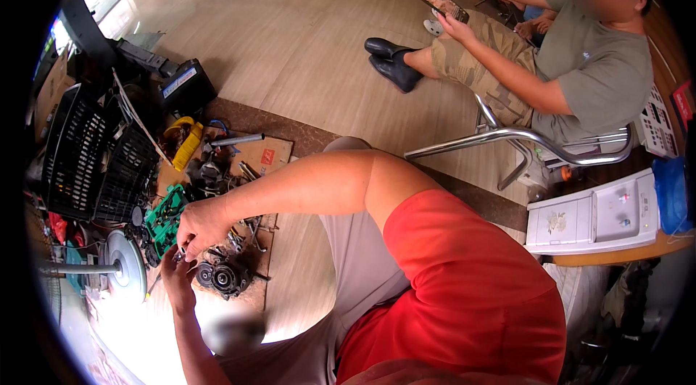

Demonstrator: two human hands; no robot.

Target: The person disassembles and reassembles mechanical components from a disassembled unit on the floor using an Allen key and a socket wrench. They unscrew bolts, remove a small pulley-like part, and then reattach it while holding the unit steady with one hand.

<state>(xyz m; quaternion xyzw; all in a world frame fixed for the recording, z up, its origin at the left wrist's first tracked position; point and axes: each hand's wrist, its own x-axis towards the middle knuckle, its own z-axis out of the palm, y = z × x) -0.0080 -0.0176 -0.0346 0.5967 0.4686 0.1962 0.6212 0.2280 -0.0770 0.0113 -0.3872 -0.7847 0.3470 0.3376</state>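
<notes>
Small silvery metal piece right at the fingertips, between left hand and right hand!
It's glinting, largely covered by fingers, its exact shape too tiny to read.

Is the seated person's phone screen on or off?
On: the phone, held in the seated person's hand, shows a lit, coloured picture; what it depicts is too small to tell.

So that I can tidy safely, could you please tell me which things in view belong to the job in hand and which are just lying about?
Probably the job's, being nearest the hands:
- small part at the left hand and right hand
- round machine part
- green case
- loose tools

Seemingly lying about:
- black crate
- black box
- yellow object
</notes>
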